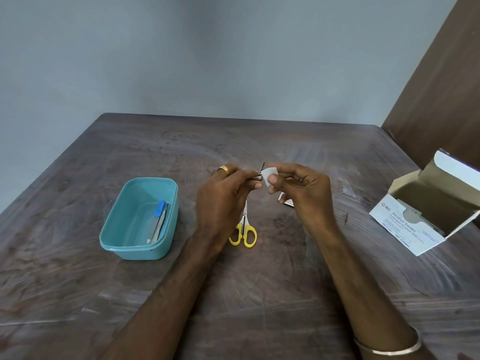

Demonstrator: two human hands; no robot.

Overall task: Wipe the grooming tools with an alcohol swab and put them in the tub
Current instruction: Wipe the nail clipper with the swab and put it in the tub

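Note:
My left hand (223,196) pinches a small metal nail clipper (259,172) above the middle of the table, its lever raised. My right hand (301,190) pinches a white alcohol swab (268,174) that touches the clipper's end. Below the hands, small scissors with yellow handles (244,233) lie on the table, their blades partly hidden by my left hand. A teal plastic tub (130,245) stands to the left; inside it lie a blue-handled nail file (159,215) and a thin metal tool (162,224).
An open white box of alcohol swabs (420,222) stands at the right with its lid up. A torn swab wrapper (285,201) lies under my right hand. The brown wooden table (259,281) meets a grey wall behind.

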